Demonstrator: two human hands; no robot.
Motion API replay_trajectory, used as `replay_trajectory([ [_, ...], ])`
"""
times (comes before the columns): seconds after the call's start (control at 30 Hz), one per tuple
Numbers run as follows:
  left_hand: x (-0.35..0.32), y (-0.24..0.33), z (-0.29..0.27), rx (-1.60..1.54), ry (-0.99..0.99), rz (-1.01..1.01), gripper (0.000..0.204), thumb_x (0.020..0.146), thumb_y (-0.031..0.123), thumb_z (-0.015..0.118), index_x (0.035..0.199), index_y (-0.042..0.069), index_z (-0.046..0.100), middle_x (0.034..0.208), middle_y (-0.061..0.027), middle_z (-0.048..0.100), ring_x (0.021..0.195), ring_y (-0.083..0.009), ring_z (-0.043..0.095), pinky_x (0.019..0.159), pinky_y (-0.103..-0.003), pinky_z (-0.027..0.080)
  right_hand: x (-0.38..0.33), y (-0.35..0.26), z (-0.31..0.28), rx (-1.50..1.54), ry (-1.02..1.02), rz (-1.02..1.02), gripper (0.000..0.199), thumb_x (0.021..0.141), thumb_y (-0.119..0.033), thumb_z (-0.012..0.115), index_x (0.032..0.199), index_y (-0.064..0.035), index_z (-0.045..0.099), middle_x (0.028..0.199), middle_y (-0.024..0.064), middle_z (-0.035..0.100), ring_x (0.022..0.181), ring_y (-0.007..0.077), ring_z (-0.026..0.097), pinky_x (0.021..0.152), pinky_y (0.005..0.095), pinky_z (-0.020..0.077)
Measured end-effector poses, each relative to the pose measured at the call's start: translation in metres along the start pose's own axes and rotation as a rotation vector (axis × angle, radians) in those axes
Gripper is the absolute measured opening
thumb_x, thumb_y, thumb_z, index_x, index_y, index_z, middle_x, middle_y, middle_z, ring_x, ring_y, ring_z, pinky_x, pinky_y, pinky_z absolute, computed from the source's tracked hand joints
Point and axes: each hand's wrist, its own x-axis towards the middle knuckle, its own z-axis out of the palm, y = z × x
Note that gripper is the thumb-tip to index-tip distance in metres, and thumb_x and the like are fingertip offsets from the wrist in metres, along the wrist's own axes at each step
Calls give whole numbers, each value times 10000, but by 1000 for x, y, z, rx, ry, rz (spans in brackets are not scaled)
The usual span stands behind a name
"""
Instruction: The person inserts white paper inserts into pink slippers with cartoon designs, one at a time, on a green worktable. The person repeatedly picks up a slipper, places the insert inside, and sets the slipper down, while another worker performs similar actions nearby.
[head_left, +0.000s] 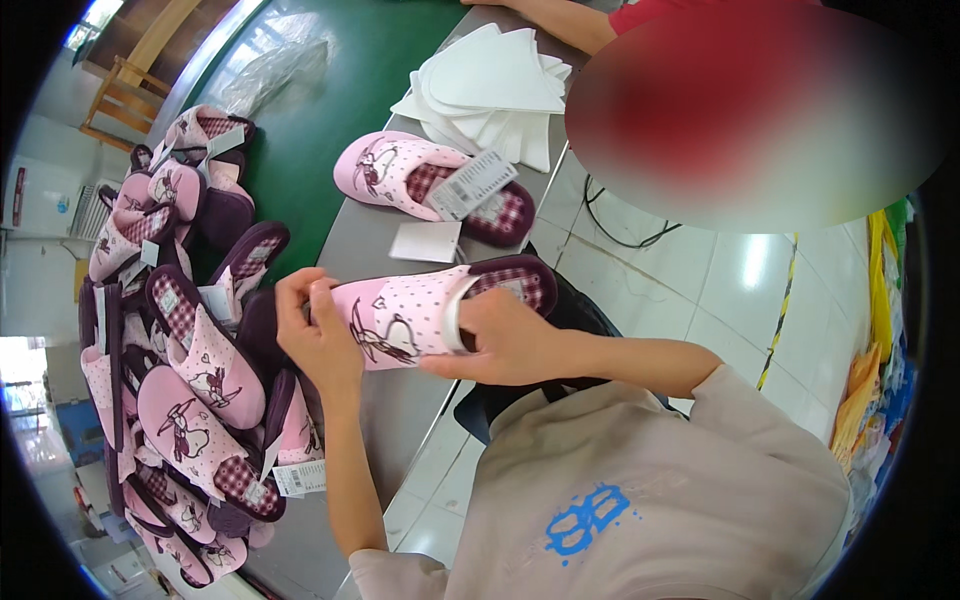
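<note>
A pink slipper [405, 315] with a cartoon dog print and a dark plaid insole lies across both my hands, above the grey table edge. My left hand [322, 335] is closed round its toe end. The fingers of my right hand [505, 335] reach into the slipper's opening, hidden inside, while the thumb presses on the outside of the upper. Around that opening runs a white curved edge [452, 315], perhaps of a white insert. Just beyond lies a matching slipper [395, 170] with a barcode tag [472, 186] and a blank white tag [425, 242].
Many matching slippers [190, 430] are heaped on the left. White rounded sheets [490, 80] are stacked at the table's far edge. A clear plastic bag [275, 75] rests on the green surface [365, 60]. Another person's arm [560, 20] shows at the top; coloured bags [865, 330] are far right.
</note>
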Motion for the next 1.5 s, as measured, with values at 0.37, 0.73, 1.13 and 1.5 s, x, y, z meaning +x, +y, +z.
replay_trajectory([
  [0.37, -35, 19, -28, -211, -606, 19, 632, 907, 301, 776, 1411, -50, 629, 1307, -183, 717, 1209, -293, 693, 1059, -362, 507, -5, 30, -39, 286, -306, -158, 495, 935, -156, 801, 1381, -36, 624, 1304, 119, 704, 1145, 255, 695, 974, 386, 565],
  [0.73, -53, 30, -26, -372, -710, -30, 725, 905, 263, 843, 1439, -144, 572, 1389, -390, 629, 1305, -476, 655, 1099, -468, 522, 2, 23, -13, 571, -443, 11, 335, 881, -279, 802, 1117, -57, 719, 942, 84, 741, 819, 225, 715, 729, 362, 587],
  [1.13, -59, 33, -24, -245, -543, -13, 610, 958, 317, 743, 1358, -132, 635, 1283, -284, 734, 1177, -312, 730, 1045, -398, 544, -7, 17, -5, 669, -221, 129, 408, 935, -256, 812, 1239, -36, 653, 1032, 53, 719, 879, 153, 683, 748, 341, 585],
  [1.5, -22, 34, 4, -135, -228, -61, 275, 1064, 204, 649, 1057, -43, 771, 904, -16, 730, 836, -84, 609, 766, -264, 484, -28, -2, -40, 217, -66, 106, 393, 1037, -324, 705, 1230, 18, 693, 1039, 137, 742, 930, 185, 679, 869, 351, 555],
])
